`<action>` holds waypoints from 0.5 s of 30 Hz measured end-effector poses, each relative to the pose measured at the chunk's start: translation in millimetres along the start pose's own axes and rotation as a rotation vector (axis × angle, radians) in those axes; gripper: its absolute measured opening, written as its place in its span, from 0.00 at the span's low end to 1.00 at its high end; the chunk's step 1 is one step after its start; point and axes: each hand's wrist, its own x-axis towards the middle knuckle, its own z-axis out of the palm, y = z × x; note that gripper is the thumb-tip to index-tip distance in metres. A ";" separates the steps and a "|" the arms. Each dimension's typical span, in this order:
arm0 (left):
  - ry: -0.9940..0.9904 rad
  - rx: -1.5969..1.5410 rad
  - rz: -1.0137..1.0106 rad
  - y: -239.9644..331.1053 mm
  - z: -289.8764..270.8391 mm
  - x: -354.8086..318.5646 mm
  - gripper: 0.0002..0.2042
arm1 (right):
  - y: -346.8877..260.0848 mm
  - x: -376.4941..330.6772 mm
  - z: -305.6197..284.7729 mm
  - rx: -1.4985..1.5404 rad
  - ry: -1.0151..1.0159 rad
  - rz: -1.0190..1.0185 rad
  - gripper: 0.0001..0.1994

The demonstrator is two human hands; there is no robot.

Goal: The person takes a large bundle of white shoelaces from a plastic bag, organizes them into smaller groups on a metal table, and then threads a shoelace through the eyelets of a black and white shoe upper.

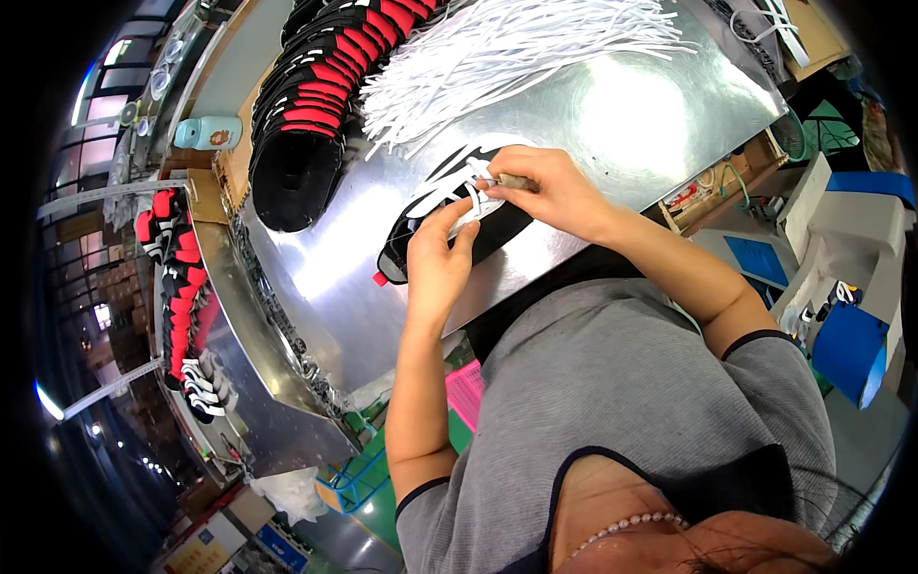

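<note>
A black-and-white shoe upper [494, 230] with a small red tab lies on the metal table in front of me. White shoelace [442, 194] runs across its opening. My left hand [440, 256] is closed at the upper's near side, thumb and fingers pinching the white lace by the eyelet edge. My right hand [559, 194] is closed over the upper's other end, its fingertips pinching the lace. A short tan piece [517, 182] shows at the right fingers; whether it is a tool or a finger wrap I cannot make out.
A big pile of white shoelaces [516, 57] lies on the metal table [612, 134]. Left of it stands a long stack of black-and-red shoe uppers [320, 100]. More uppers [182, 287] hang along the far left. A light-blue bottle [207, 133] stands beyond the table's left edge.
</note>
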 end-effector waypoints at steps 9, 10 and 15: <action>-0.068 -0.094 -0.118 9.3 -1.4 1.3 0.17 | 12.1 4.2 -2.8 0.226 -0.187 0.152 0.06; -0.067 -0.087 -0.105 11.2 -2.4 1.7 0.18 | 11.4 4.5 -5.7 0.338 -0.232 0.212 0.06; -0.041 -0.057 -0.010 8.7 -3.1 1.5 0.17 | 3.4 9.8 -9.0 0.135 -0.250 0.200 0.05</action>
